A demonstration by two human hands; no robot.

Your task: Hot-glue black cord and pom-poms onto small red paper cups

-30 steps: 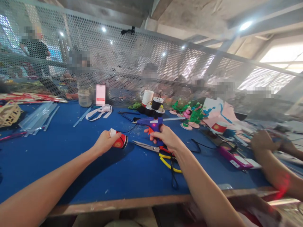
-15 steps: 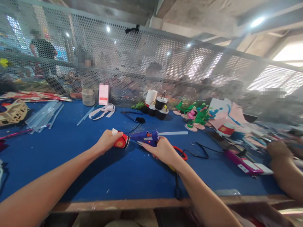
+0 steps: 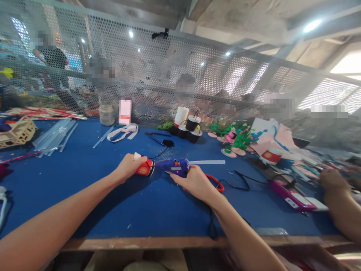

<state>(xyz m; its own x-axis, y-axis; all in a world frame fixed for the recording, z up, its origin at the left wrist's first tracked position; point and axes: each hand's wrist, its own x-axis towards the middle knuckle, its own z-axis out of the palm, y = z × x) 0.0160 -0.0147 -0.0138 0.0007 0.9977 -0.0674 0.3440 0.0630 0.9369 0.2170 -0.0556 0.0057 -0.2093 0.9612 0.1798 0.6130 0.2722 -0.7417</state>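
My left hand (image 3: 127, 168) grips a small red drum-shaped ornament (image 3: 144, 168) with a white end, held low over the blue table (image 3: 84, 177). My right hand (image 3: 192, 180) holds a blue glue gun (image 3: 174, 166) lying almost level, its nozzle touching the ornament's right side. A clear glue stick (image 3: 207, 162) sticks out of the gun's back. The gun's black cord (image 3: 210, 220) runs toward the table's front edge. Scissors with red and yellow handles (image 3: 216, 183) lie partly hidden behind my right hand.
A co-worker's hand (image 3: 334, 180) works at the right near a purple glue gun (image 3: 290, 195). Clear glue sticks (image 3: 53, 135) and a wooden basket (image 3: 17, 131) lie far left. Thread spools (image 3: 191, 128), green and pink ornaments (image 3: 234, 141) and a jar (image 3: 106, 114) line the perforated metal screen (image 3: 169, 75).
My right hand tipped the glue gun from upright to level and brought it left and down until its nozzle met the ornament. My left hand stayed on the ornament.
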